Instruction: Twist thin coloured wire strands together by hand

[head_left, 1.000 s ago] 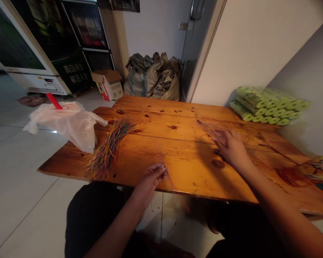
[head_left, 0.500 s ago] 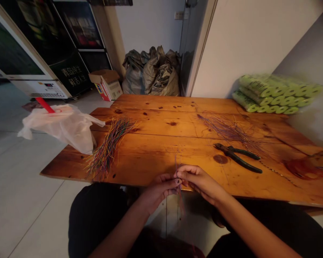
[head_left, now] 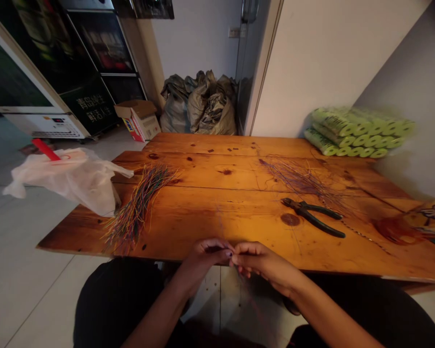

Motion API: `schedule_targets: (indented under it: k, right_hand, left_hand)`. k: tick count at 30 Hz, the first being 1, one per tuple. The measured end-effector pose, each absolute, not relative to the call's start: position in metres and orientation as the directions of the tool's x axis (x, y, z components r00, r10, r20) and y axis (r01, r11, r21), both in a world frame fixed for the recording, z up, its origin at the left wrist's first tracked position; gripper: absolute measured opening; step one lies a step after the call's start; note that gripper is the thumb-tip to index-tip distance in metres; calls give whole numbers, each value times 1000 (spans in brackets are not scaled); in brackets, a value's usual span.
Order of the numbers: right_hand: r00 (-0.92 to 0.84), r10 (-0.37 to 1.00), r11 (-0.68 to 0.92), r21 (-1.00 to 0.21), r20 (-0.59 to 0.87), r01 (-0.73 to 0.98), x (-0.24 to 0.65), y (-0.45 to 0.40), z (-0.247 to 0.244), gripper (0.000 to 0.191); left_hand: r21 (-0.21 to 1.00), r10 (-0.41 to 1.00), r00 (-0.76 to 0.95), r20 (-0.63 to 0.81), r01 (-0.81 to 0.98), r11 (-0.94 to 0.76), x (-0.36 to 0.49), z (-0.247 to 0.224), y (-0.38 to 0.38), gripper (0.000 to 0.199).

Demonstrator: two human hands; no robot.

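Observation:
My left hand and my right hand meet at the table's front edge, both closed, fingertips pinched together on thin purplish wires. The wires run up from my fingers over the table and hang faintly below them, blurred. A bundle of multicoloured wires lies to the left of my hands. On the right, a looser spread of purple and orange wires lies farther back. Nearer to my right hand rest diagonal cutting pliers with dark green handles, their jaws pointing left.
On the wooden table, a white plastic bag sits at the left edge. Green-wrapped rolls are stacked at the back right. An orange-labelled container lies at the right. Grey sacks and a cardboard box stand beyond.
The camera view has shifted, so the table sits a little lower and farther left. My fingertips have drawn closer together on the wires, and my left fingers now point more toward the right hand.

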State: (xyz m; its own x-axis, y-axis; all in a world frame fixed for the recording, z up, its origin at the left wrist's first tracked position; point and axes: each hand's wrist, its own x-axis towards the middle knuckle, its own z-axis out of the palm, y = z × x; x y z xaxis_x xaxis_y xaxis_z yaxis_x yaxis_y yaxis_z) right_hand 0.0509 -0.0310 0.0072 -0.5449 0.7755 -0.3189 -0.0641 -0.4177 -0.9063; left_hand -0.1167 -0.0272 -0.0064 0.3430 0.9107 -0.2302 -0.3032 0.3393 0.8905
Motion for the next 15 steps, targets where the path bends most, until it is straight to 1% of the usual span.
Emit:
schedule_targets:
  k: [5,8,11,15]
  right_hand:
    - [-544,797,-408,-897,-260,-168,44,-35,7,20]
    - [-548,791,-442,-873,-273,-204,42,-39,9,20]
    - [-554,775,-485,-848,-303,-213,41,-42,10,21]
    - [-541,783,-479,-851,-305,-214,39,-44,10,22]
  left_hand:
    - [826,924,235,-301,-421,376,-113,-9,-25,18]
    - [778,924,187,-334,-499,382,-116,-10,-23,19]
    - [750,930,121,-348,-559,353,-121,-13,-20,19]
    - [752,945,36,-325,-596,282,-126,-14,-15,17]
